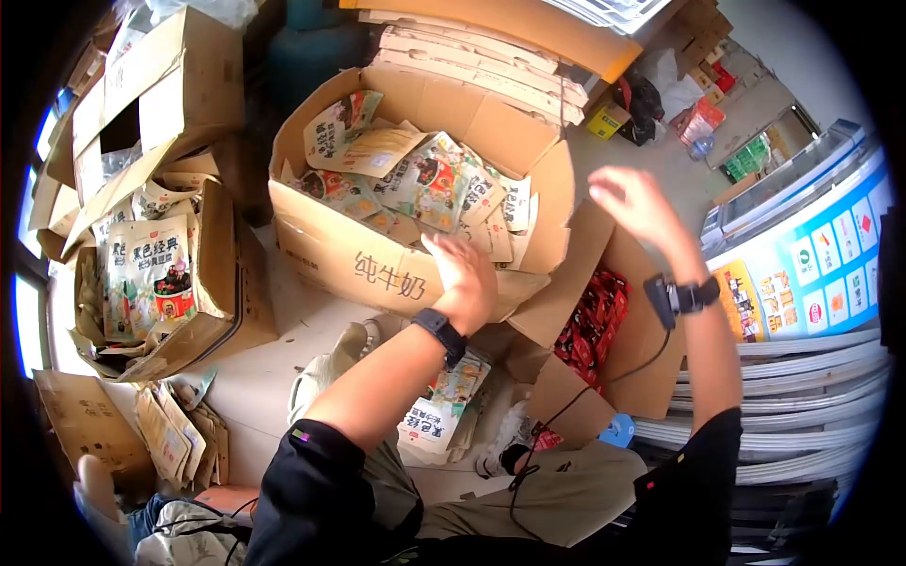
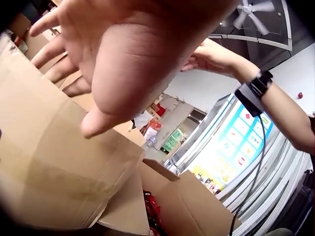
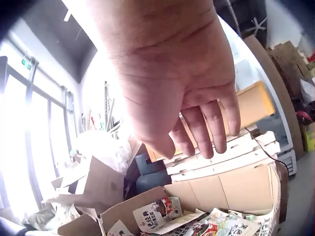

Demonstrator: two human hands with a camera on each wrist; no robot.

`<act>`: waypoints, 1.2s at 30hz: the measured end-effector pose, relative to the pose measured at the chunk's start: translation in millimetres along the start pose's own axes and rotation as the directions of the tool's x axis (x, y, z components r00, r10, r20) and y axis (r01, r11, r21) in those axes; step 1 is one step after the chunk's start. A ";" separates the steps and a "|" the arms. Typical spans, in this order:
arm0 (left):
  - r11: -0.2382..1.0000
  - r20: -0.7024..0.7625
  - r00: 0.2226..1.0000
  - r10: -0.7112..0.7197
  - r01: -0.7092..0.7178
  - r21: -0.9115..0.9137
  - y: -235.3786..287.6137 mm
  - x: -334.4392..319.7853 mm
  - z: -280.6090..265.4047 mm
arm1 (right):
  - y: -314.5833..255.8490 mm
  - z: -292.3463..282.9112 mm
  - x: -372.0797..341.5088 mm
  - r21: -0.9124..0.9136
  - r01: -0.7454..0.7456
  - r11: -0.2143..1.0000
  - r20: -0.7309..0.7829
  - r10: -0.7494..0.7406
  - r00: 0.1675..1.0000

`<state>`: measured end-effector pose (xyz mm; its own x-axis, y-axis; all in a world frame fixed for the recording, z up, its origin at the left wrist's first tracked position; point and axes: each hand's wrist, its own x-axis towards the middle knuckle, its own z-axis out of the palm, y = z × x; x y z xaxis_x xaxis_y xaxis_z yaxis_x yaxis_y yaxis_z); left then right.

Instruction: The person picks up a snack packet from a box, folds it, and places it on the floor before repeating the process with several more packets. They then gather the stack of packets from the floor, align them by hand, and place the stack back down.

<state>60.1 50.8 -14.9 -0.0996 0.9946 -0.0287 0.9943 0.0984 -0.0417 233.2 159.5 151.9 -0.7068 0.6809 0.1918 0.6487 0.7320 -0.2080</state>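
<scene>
A large cardboard box (image 1: 326, 247) holds several printed food pouches (image 1: 430, 184) lying in a loose pile. At its near rim is my left hand (image 1: 462, 278), fingers stretched over the edge and no pouch in its grasp. The left wrist view shows that palm (image 2: 133, 69) with the thumb apart from the fingers, close over the cardboard. My right hand (image 1: 642, 203) is raised beyond the box's right side and holds nothing. In the right wrist view its fingers (image 3: 212, 129) hang loosely bent above the box.
Another open box (image 1: 236, 255) with upright pouches stands at left. On the floor lie stacked pouches (image 1: 429, 424) between the legs and brown pouches (image 1: 175, 439) at lower left. A carton with red packets (image 1: 593, 325) sits at right, near a freezer (image 1: 812, 274). A cable (image 1: 566, 406) hangs from the right wrist.
</scene>
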 end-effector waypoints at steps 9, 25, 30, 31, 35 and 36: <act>0.952 0.165 0.982 0.094 -0.137 0.273 -6.5 -37.6 0.2 | -18.8 104.6 168.0 -0.338 0.142 0.931 0.195 -0.078 0.978; 0.963 0.311 0.933 0.182 -0.233 0.137 -20.4 -35.0 -7.4 | 38.6 346.3 151.2 -0.515 0.116 0.849 0.590 0.253 0.767; 0.957 0.335 0.921 0.197 -0.255 0.137 -23.1 -32.9 -10.8 | 52.6 371.8 143.9 -0.486 -0.059 0.872 0.509 0.337 0.792; 0.955 0.331 0.922 0.199 -0.258 0.145 -22.9 -32.7 -11.3 | 57.1 377.2 143.2 -0.496 0.090 0.863 0.551 0.232 0.802; 0.981 0.227 0.966 0.122 -0.153 0.122 -15.1 -31.8 -0.6 | 56.4 352.8 155.2 -0.517 0.133 0.846 0.389 0.093 0.917; 0.978 0.232 0.965 0.126 -0.160 0.135 -17.6 -30.6 -3.2 | 48.1 331.9 160.2 -0.498 0.105 0.861 0.362 0.096 0.927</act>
<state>45.8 18.7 -10.1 0.0201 0.9642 -0.2644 0.9830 -0.0673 -0.1708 57.5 296.2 -145.8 -0.6951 0.6936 -0.1890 0.6246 0.7129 0.3189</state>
